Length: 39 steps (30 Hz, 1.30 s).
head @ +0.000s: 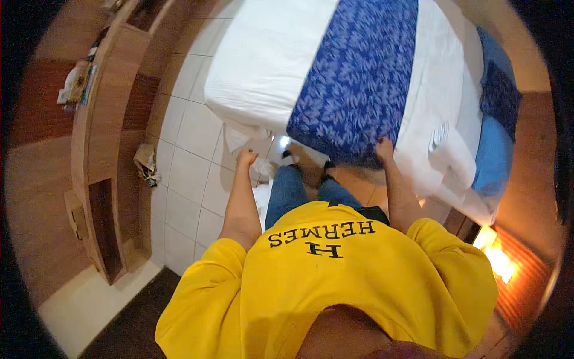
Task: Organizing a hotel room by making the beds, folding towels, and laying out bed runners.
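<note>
A blue leaf-patterned bed runner (354,85) lies across a bed with a white cover (264,67). My right hand (384,149) grips the lower edge of the runner near its right corner. My left hand (247,157) is apart from the runner, just below the bed's corner, beside white cloth (237,137) that hangs or lies there; its fingers are curled, and whether they hold any of that cloth is unclear. More white fabric (262,193) shows low down beside my left leg. A rolled white towel (453,152) rests on the bed to the right.
Blue pillows (495,148) line the bed's right end. A long wooden counter (96,112) with small items (78,85) stands along the left wall. A bag (146,164) sits beneath it on the tiled floor (190,166). A bright lamp (500,260) glows at the lower right.
</note>
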{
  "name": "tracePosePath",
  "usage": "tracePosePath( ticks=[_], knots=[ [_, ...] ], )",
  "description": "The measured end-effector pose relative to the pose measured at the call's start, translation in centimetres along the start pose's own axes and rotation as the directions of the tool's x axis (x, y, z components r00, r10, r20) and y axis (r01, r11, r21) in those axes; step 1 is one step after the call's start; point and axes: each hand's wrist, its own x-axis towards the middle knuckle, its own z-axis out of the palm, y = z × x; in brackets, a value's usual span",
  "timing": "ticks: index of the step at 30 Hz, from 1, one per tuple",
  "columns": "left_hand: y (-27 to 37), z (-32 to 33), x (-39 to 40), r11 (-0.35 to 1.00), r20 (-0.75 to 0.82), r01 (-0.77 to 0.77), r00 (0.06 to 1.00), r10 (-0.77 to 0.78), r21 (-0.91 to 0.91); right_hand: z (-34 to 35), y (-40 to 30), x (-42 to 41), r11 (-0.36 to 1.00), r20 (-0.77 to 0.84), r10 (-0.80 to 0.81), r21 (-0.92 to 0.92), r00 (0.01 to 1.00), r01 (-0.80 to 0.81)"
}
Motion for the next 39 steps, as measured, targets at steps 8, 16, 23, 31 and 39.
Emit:
tracePosePath(
  ticks=[8,16,23,31,39],
  knots=[
    [-11.5,-8.9,2.3,0.934,0.000,0.033,0.999,-0.036,-0.356,8.5,-26.7,0.6,0.944,0.278,-0.325,0.039,0.904,0.327],
    [-20.6,-26.1,3.8,0.979,-0.124,-0.076,0.991,0.053,-0.189,15.6,-49.5,0.8,0.864,0.400,-0.491,0.108,0.774,0.492],
    [-18.2,-37.3,8.4,0.924,-0.180,-0.249,0.963,0.202,-0.291,19.5,-57.6,3.0,0.768,0.543,-0.504,-0.074,0.671,0.636],
    [-20.1,-49.2,18.9,0.908,-0.073,-0.240,0.971,0.229,-0.343,26.6,-68.6,9.9,0.820,0.540,-0.429,-0.103,0.724,0.563],
    [-15.2,-57.1,36.2,0.857,-0.163,-0.448,0.894,0.418,-0.254,27.3,-85.8,16.6,0.767,0.235,-0.640,0.149,0.731,0.624]
  ],
)
